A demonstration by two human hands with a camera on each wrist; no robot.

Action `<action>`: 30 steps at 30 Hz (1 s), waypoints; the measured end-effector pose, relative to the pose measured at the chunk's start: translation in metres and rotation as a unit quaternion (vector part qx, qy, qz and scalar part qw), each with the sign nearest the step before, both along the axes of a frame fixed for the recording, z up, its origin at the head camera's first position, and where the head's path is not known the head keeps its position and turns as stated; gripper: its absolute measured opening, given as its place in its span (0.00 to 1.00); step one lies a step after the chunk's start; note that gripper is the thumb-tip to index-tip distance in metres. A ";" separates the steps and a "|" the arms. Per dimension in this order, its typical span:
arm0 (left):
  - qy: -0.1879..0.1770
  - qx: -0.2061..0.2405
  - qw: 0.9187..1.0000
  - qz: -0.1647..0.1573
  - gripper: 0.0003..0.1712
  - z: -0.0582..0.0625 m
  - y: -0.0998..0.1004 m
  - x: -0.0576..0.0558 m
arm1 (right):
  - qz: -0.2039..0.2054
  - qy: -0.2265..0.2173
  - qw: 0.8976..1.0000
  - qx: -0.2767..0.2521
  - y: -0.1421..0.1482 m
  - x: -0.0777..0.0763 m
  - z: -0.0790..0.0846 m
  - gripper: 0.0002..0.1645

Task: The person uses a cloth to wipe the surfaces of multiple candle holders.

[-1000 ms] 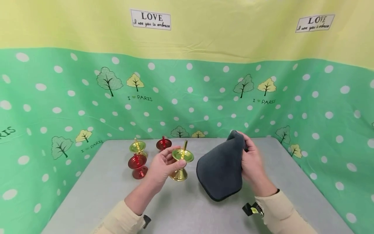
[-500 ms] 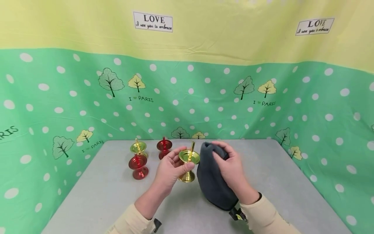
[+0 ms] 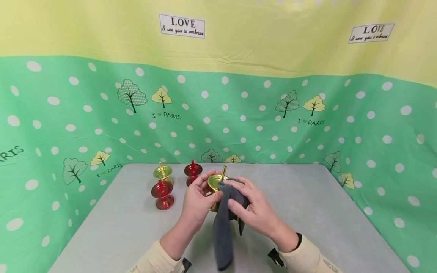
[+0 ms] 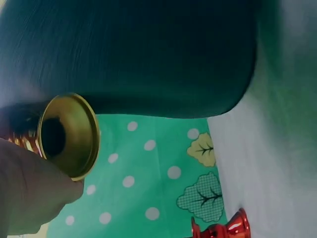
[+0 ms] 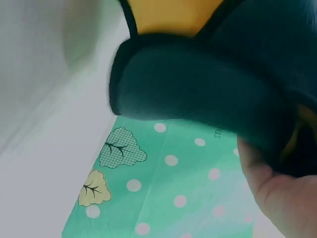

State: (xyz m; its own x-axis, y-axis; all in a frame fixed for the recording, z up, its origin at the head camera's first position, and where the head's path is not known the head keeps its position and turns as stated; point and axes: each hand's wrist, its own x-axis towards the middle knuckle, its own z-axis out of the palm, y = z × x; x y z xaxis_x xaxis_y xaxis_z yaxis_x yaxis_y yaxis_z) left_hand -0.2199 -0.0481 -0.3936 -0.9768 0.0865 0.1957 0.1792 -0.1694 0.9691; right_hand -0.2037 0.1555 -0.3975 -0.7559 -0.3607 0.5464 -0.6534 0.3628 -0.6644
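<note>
My left hand (image 3: pixel 198 203) grips a gold candle holder (image 3: pixel 215 182) by its stem, above the grey table. It has a shallow dish with an upright rod and a flared foot. The left wrist view shows the hollow underside of that foot (image 4: pixel 83 134). My right hand (image 3: pixel 257 214) pinches a dark grey cloth (image 3: pixel 223 231) against the right side of the dish, hiding part of it. The cloth's loose end hangs towards me. In the right wrist view, the cloth (image 5: pixel 188 84) has dark edging and a yellow-orange patch (image 5: pixel 173 17).
Left of my hands on the grey table (image 3: pixel 112 235) stand a red candle holder (image 3: pixel 164 195), a gold one (image 3: pixel 162 173) behind it and another red one (image 3: pixel 193 170) near the back edge. A green dotted fabric backdrop (image 3: pixel 232 113) surrounds the table.
My right hand has moved left, bringing the cloth from beside the gold candle holder onto its dish and bunching it up. My left hand has shifted slightly right with the candle holder.
</note>
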 end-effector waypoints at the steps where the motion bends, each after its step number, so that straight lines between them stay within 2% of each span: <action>1: 0.005 0.002 1.000 0.007 0.38 0.000 0.000 0.000 | 0.004 -0.005 1.000 0.003 0.000 0.000 0.000 0.32; 4: 0.021 -0.002 0.999 0.025 0.37 0.001 0.001 0.002 | -0.002 -0.009 1.000 0.008 -0.004 0.001 -0.002 0.39; 8: 0.032 -0.005 0.999 0.030 0.38 0.001 0.001 0.003 | -0.025 0.004 1.000 -0.011 -0.010 0.003 -0.004 0.37; 12: 0.053 -0.007 0.999 0.012 0.41 0.002 -0.004 0.004 | -0.018 0.014 0.999 -0.024 -0.010 0.003 -0.001 0.33; 15: 0.082 -0.020 0.996 -0.015 0.42 0.004 -0.010 0.004 | 0.000 0.028 0.999 -0.015 -0.006 0.002 0.003 0.32; 19: 0.106 -0.029 0.993 -0.048 0.44 0.005 -0.018 0.006 | 0.017 0.081 0.997 0.000 -0.001 0.002 0.006 0.33; 24: 0.120 -0.030 0.989 -0.076 0.43 0.005 -0.021 0.007 | 0.005 0.147 0.989 0.013 0.000 0.003 0.006 0.28; 27: 0.119 -0.021 0.989 -0.090 0.43 0.004 -0.021 0.007 | -0.003 0.195 0.980 0.041 0.001 0.002 0.006 0.23; 30: 0.108 -0.005 0.988 -0.107 0.42 0.003 -0.021 0.007 | -0.012 0.241 0.967 0.079 0.003 0.002 0.008 0.22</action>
State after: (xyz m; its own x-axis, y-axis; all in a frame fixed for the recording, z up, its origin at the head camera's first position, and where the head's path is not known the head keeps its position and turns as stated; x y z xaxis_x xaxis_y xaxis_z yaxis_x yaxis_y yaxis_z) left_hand -0.2131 -0.0695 -0.3904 -0.8717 0.2891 0.3956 0.3431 -0.2163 0.9141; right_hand -0.2021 0.1586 -0.3895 -0.4361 -0.4536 0.7772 -0.8637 0.4534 -0.2200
